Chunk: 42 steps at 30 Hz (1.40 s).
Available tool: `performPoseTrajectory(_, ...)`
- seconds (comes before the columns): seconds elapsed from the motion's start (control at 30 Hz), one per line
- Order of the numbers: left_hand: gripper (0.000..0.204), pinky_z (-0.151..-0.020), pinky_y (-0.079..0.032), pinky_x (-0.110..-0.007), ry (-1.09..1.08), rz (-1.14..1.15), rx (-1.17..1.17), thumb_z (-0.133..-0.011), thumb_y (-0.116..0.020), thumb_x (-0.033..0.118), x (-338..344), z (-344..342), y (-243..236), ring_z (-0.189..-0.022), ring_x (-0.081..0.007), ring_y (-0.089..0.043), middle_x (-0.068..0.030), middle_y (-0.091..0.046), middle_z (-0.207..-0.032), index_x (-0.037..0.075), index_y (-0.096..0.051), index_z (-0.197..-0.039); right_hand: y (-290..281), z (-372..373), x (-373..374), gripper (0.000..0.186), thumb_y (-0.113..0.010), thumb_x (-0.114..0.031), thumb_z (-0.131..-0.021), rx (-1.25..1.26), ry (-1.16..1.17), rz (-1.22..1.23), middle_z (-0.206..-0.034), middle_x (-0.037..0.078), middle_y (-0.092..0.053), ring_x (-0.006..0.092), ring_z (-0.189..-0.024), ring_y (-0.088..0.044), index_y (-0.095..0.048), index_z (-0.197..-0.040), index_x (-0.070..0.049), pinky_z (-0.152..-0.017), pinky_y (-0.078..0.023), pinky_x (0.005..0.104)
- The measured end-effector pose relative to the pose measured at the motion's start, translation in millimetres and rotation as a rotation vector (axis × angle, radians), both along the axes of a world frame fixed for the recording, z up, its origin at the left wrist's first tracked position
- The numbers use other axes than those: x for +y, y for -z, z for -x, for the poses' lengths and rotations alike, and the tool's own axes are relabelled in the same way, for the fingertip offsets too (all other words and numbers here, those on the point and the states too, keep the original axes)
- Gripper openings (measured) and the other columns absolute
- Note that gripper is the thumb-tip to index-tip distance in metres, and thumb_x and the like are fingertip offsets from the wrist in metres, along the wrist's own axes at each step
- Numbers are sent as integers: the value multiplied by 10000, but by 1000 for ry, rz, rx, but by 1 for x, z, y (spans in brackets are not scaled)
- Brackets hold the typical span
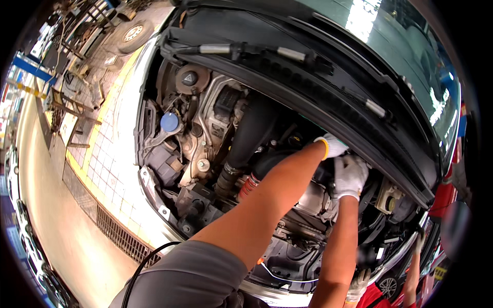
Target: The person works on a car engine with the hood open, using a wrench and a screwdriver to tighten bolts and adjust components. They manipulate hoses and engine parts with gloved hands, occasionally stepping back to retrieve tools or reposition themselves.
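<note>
Both my hands wear white gloves and reach deep into a car's open engine bay, at the rear of the engine (310, 199). My left hand (335, 146), with a yellow cuff edge, goes in under the black cowl panel (287, 77); its fingers are hidden there. Just nearer to me and to the right is my right hand (351, 176), back up, its fingers curled down among dark parts. What they grip, if anything, does not show. Left of my left forearm run a thick black air duct (254, 126) and a red ribbed hose (249, 187).
A blue cap (169, 122) and a strut mount (190, 78) lie at the bay's left. A co-worker's gloved hand (358, 285) and other arm (412, 277) are at the front right. The windshield (411, 46) rises behind the cowl. A loose wheel (134, 35) lies on the floor far left.
</note>
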State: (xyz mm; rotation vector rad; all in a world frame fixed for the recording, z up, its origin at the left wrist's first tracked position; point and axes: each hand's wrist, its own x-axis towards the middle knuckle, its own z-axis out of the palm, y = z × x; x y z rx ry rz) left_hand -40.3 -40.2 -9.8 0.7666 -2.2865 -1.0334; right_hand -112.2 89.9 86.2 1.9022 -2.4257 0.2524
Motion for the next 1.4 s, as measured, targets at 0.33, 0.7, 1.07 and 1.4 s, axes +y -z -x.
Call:
performPoseTrajectory(0.33,488,-1165,-427,-442,-84,-116,42,-1059,-453,398,4,2,-7,-1365,-376,-558,-205,-611,-1464,81,-644,-1377,-11,6,-6,378,-607,-454,-980,-40,71,-243,-1107,243,-726,393,-1207,-608,-765,-1010,-112,-1105,-393,523)
performPoseTrajectory(0.7,435,-1064,-465,-496,33,-130,-139,-1042,-470,360,-4,-24,-7,-1243,-414,-620,-205,-675,-1350,47,-661,-1276,-24,-33,-5,358,-612,-445,-953,-117,36,-281,-1068,156,-756,361,-1124,-662,-780,-992,-131,-1053,-444,495)
performPoseTrajectory(1.07,369,-1071,-495,-341,152,-782,447,-1127,-521,304,-91,-32,100,-1233,-191,-598,-61,-641,-1363,78,-630,-1397,-21,-45,-20,302,-598,-325,-923,-12,-14,-281,-1061,167,-776,382,-1073,-703,-816,-1040,-152,-944,-467,509)
performPoseTrajectory(1.4,248,-841,-527,-278,89,-983,397,-1087,-595,265,-50,-11,62,-997,-107,-624,-14,-661,-1153,114,-656,-1275,3,-32,-12,246,-630,-316,-870,-239,31,-430,-933,77,-777,280,-984,-723,-814,-966,-183,-1061,-454,461)
